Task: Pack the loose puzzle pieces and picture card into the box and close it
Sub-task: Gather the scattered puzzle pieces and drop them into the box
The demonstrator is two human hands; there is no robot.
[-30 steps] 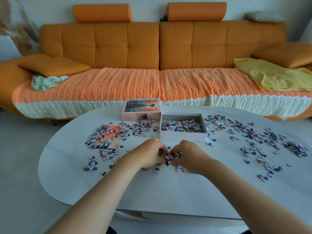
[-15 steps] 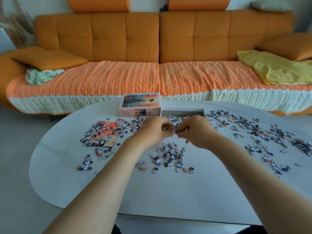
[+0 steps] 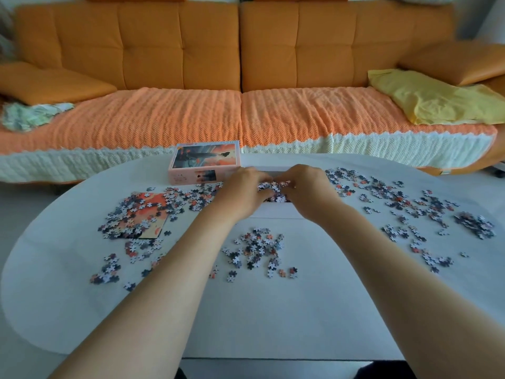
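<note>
Left hand [image 3: 241, 187] and right hand [image 3: 310, 188] cup a clump of pieces [image 3: 274, 184] over the box [image 3: 273, 212] — I'd let go low, inside its walls.

Orange tufted sofa [image 3: 180, 47] stands beyond the left hand [image 3: 243, 190] and right hand [image 3: 308, 190]; knitted throw [image 3: 300, 113] covers its seat. Yellow cloth [image 3: 437, 102] lies beyond, right of the right hand. White table [image 3: 273, 324] extends beneath both hands.
</note>
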